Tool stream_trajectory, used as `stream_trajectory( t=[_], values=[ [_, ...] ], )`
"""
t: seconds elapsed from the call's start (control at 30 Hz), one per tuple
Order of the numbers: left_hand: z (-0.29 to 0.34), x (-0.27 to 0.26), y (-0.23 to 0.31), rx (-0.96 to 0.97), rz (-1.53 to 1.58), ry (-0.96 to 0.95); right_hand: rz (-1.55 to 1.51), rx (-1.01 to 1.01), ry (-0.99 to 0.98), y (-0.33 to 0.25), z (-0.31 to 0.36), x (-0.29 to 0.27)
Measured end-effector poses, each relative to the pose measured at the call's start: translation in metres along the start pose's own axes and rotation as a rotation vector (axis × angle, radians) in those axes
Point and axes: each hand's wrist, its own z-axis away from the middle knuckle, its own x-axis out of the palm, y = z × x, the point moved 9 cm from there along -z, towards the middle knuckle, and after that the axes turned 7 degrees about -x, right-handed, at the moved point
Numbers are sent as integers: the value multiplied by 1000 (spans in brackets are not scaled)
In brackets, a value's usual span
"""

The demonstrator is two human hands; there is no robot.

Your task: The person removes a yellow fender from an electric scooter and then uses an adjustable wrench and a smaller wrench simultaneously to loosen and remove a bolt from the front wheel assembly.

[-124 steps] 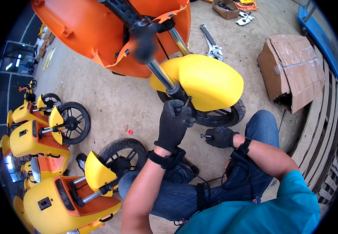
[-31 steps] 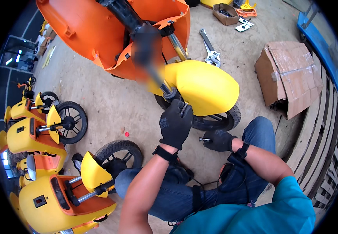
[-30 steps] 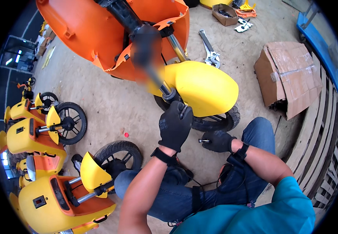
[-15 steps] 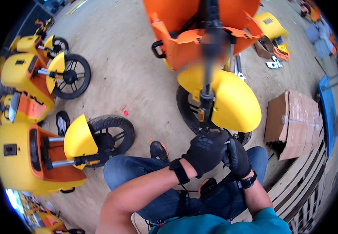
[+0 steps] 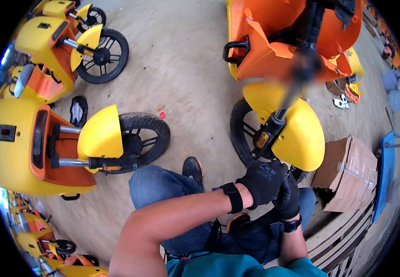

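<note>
My left hand (image 5: 262,183), in a black work glove, is closed at the lower end of a scooter's front fork (image 5: 267,131). Beside it my right hand (image 5: 288,197), gloved in black too, is closed and touches the left one. What the fingers grip is hidden by the gloves. Just beyond the hands is the scooter's front wheel (image 5: 238,123), black and spoked, with a yellow fender (image 5: 304,136) over it. An amber reflector (image 5: 262,140) sits on the fork leg. Above rises the orange front body (image 5: 250,57), partly blurred near the steering column.
A yellow and orange scooter (image 5: 13,159) stands close on the left, its front wheel (image 5: 156,138) turned toward my knee; several more stand behind it. On the right are a cardboard box (image 5: 354,173), a wooden pallet (image 5: 336,235) and a blue panel (image 5: 385,173). A red cap (image 5: 162,115) lies on the floor.
The view has shifted, so the scooter in front sits further right and the left row higher. Both hands stay together at the fork's lower end, closed as before.
</note>
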Motion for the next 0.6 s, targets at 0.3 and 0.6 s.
stream_trajectory(
  t=[0.3, 0.6],
  values=[
    [-5, -9, -6, -94, 106, 148, -86, 107, -61, 13, 10, 21],
    [-9, -30, -6, -23, 267, 275, -131, 110, 8, 20, 26, 25]
  ],
)
